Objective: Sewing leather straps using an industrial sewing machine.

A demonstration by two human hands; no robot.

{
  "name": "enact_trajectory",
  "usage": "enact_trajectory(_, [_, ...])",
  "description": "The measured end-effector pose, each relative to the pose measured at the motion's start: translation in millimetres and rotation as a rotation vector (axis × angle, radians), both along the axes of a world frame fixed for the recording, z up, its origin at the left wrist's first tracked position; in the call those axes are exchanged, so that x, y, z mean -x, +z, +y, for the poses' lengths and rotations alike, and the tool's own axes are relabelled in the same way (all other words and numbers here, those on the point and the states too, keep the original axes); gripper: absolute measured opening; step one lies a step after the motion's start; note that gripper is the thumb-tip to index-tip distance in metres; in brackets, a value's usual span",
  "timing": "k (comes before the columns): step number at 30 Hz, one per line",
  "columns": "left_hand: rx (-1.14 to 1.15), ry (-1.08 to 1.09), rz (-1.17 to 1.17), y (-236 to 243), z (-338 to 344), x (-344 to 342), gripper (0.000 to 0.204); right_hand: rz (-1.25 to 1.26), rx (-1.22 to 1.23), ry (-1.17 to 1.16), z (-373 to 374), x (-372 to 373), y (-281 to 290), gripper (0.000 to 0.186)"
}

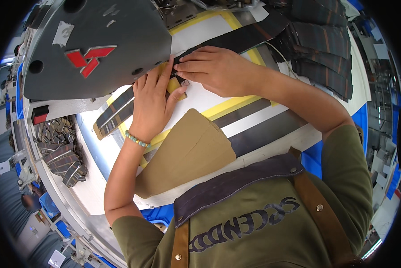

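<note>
My left hand (pixel 153 100) lies with its fingers stretched out beside the lower edge of the sewing machine's dark grey head (pixel 120 53). Beneath and left of it runs a plaid fabric strip (pixel 115 114) with a tan edge. My right hand (pixel 225 71) rests its spread fingers on the near end of a long dark fabric strip (pixel 240 38), close to my left fingertips. A small yellow patch (pixel 177 87) shows between the hands. Needle and presser foot are hidden by the machine head and my fingers.
A tan wedge-shaped stack (pixel 191 152) lies at the table's front edge. Plaid pieces (pixel 323 49) are piled at the back right, and bunched plaid strips (pixel 60 149) sit at the left. Yellow tape (pixel 236 107) borders the white work surface.
</note>
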State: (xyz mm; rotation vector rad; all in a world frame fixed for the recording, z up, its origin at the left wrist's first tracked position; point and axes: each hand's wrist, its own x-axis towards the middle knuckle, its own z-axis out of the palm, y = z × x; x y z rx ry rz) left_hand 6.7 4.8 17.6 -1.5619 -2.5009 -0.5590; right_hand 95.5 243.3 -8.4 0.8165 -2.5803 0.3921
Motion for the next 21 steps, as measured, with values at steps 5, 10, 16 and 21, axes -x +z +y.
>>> enact_trajectory(5, [0.087,0.037,0.096,-1,-21,3,0.066,-0.013,-0.006,-0.012,-1,-1,0,0.044])
enact_trajectory(10, [0.09,0.09,0.143,0,-40,0,0.061,0.002,-0.021,-0.032,-2,-1,1,0.043])
enact_trajectory(16, [0.134,0.008,0.048,6,-33,-3,0.062,-0.006,-0.016,-0.031,-3,0,-2,0.049])
enact_trajectory(21, [0.117,-0.001,0.028,6,-34,-3,0.064,0.0,-0.024,-0.024,-2,-2,2,0.05])
